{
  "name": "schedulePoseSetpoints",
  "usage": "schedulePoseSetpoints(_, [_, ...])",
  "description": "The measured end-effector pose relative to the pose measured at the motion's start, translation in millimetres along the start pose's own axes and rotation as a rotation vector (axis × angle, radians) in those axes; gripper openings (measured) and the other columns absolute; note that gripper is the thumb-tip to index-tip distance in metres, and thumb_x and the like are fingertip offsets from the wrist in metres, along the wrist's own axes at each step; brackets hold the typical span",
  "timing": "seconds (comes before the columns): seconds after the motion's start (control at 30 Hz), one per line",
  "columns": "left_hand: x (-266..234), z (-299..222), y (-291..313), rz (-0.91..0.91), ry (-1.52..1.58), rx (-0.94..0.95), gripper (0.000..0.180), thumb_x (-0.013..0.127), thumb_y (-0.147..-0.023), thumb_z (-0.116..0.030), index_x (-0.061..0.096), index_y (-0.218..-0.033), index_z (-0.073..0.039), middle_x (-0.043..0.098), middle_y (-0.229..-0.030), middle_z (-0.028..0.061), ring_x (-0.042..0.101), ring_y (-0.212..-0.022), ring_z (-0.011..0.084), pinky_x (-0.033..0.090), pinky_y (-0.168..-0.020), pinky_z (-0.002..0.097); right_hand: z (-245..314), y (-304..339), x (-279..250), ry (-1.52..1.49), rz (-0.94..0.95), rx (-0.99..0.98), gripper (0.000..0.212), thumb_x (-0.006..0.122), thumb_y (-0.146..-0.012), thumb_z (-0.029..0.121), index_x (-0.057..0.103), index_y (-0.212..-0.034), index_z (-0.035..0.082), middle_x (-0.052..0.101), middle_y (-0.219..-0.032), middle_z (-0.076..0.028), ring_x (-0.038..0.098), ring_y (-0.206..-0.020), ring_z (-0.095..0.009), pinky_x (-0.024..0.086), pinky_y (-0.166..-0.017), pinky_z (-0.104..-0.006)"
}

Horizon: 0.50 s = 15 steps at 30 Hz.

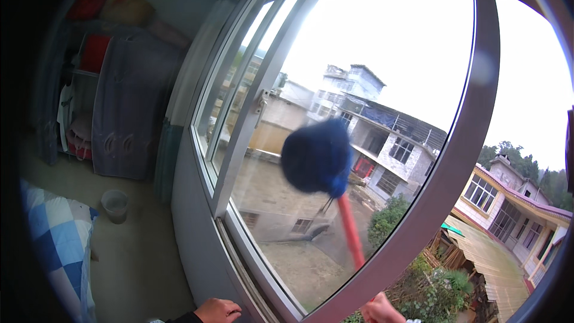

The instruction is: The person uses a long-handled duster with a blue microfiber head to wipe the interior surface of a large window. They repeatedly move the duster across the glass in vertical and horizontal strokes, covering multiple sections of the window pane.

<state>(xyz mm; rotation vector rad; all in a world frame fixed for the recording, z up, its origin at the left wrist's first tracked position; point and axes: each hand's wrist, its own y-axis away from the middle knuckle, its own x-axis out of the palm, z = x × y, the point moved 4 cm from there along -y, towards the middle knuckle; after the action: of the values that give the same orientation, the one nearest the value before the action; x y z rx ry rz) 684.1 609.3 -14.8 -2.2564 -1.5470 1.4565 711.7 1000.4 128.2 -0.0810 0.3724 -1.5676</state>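
Observation:
My right hand (381, 308) is outside the window, below the sash frame, closed round the lower end of a red-handled mop. Its handle (348, 227) slants up behind the glass to a rounded blue cloth head (317, 157), blurred and held against or close to the outer side of the pane (299, 227). The frame hides part of the handle. At the lower edge, my left hand (218, 310) lies at the inner sill beside the window track (239, 263). Its fingers look stretched out, holding nothing I can see.
Indoors on the left are a checked blue-and-white bed cover (57, 251), a small bin (115, 204), a grey cloth wardrobe (128, 107) and a curtain (173, 143). The sash frame (442, 203) stands between my hands. Outside, bushes (439, 293) and a corrugated roof (487, 263) lie below.

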Motion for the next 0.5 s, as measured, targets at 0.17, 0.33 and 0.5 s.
schedulePoseSetpoints(0.17, [-8,-10,3,-0.019,0.030,-0.028,0.017,0.064,-0.082,-0.025,0.071,-0.089,-0.011,0.068,-0.083,0.0055,0.066,-0.073,0.0257,0.053,-0.064,0.0341,122,-61,-29,-0.068,-0.191,-0.236,0.018,0.053,-0.084,-0.008,0.063,-0.074,0.002,0.057,-0.060,-0.001,0.054,-0.049,-0.008,0.038,-0.039,-0.0230])
schedulePoseSetpoints(0.33, [-11,-12,15,-0.024,-0.018,-0.066,0.017,0.064,-0.082,-0.025,0.071,-0.090,-0.012,0.068,-0.083,0.0049,0.065,-0.072,0.0244,0.053,-0.063,0.0335,157,-86,-36,0.250,-0.260,-0.411,0.020,0.051,-0.081,-0.011,0.061,-0.070,0.003,0.054,-0.054,0.000,0.051,-0.040,-0.009,0.036,-0.033,-0.0232])
schedulePoseSetpoints(0.5, [-9,-11,26,0.018,-0.046,-0.123,0.018,0.063,-0.083,-0.027,0.071,-0.091,-0.013,0.069,-0.084,0.0043,0.066,-0.073,0.0248,0.053,-0.062,0.0340,58,-34,-46,0.417,-0.125,-0.040,0.006,0.062,-0.078,-0.003,0.062,-0.078,0.003,0.057,-0.067,0.000,0.053,-0.056,-0.006,0.042,-0.043,-0.0258])
